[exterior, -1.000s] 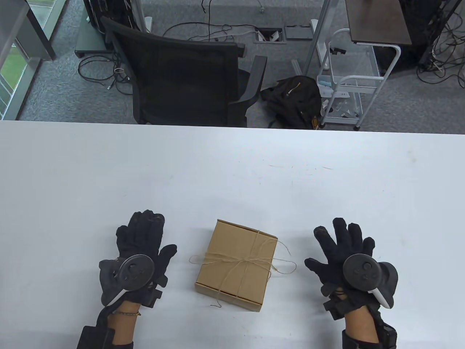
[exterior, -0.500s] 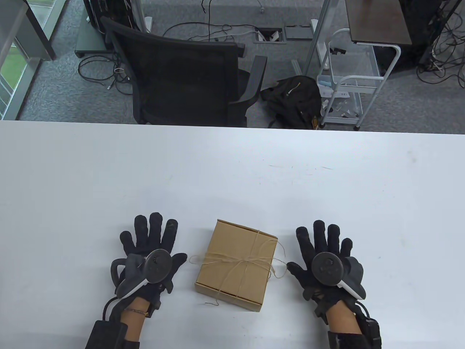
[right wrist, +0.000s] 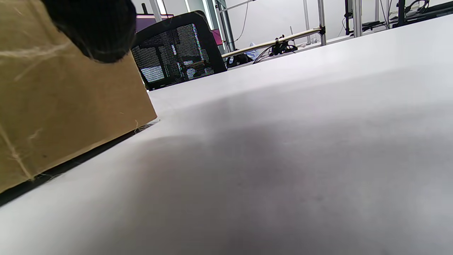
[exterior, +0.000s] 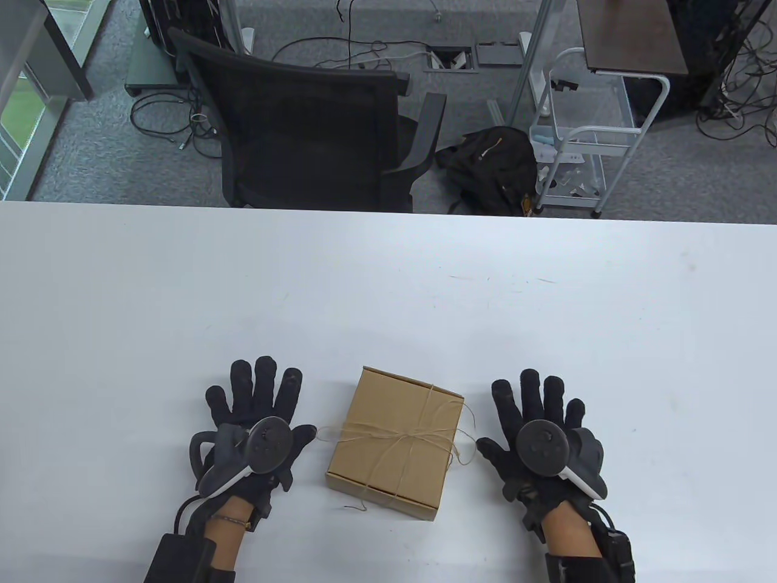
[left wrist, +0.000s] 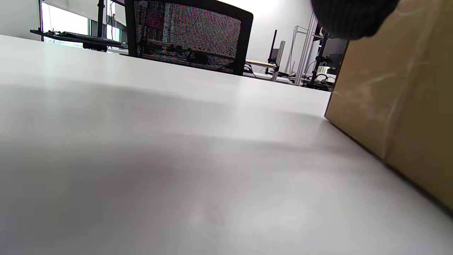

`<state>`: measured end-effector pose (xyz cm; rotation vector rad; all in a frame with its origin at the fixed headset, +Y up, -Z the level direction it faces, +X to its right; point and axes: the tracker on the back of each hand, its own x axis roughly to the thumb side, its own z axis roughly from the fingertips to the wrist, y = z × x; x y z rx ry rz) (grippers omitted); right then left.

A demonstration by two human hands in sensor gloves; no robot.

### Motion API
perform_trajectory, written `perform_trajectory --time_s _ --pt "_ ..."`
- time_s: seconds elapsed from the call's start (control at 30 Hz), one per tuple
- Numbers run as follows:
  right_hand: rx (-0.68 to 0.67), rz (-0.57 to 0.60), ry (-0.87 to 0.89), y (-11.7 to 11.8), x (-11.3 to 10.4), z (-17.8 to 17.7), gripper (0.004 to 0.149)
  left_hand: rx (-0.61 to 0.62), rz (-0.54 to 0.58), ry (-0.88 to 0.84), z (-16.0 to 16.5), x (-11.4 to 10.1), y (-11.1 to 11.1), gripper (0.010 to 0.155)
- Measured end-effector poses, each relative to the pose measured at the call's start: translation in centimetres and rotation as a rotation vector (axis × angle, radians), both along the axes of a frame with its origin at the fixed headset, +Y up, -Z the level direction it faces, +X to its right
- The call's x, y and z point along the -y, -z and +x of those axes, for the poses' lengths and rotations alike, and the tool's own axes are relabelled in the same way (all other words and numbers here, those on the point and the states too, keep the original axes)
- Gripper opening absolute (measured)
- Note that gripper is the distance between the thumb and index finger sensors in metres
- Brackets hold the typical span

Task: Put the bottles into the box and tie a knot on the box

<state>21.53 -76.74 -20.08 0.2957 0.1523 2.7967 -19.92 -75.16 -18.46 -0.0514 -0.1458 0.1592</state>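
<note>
A closed brown cardboard box (exterior: 394, 440) sits near the front of the white table (exterior: 388, 285), bound crosswise with thin twine (exterior: 408, 436) knotted on its lid. Loose twine ends trail off both sides and the front. My left hand (exterior: 258, 413) lies flat on the table just left of the box, fingers spread, thumb near a twine loop. On the other side my right hand (exterior: 534, 419) lies flat too, fingers straight, thumb close to the twine end. Neither holds anything. The box side fills the edge of the left wrist view (left wrist: 396, 106) and the right wrist view (right wrist: 63, 117). No bottles show.
A black office chair (exterior: 309, 121) stands behind the table's far edge. On the floor beyond it are a black bag (exterior: 491, 164), a white wire trolley (exterior: 583, 139) and cables.
Both hands moved inward toward the box and settled flat on the table, fingers spread. The box stayed put; the front twine end shifted slightly.
</note>
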Motion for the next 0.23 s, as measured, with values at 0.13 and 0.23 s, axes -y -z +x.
perform_trajectory --time_s 0.13,0.23 --pt "-0.002 -0.001 0.001 -0.06 -0.06 -0.06 0.088 -0.004 0.005 -0.009 -0.13 -0.08 -0.06 0.095" --pt "-0.004 -0.001 -0.001 -0.07 -0.01 -0.08 0.089 -0.002 0.003 0.001 -0.08 -0.01 -0.09 0.095"
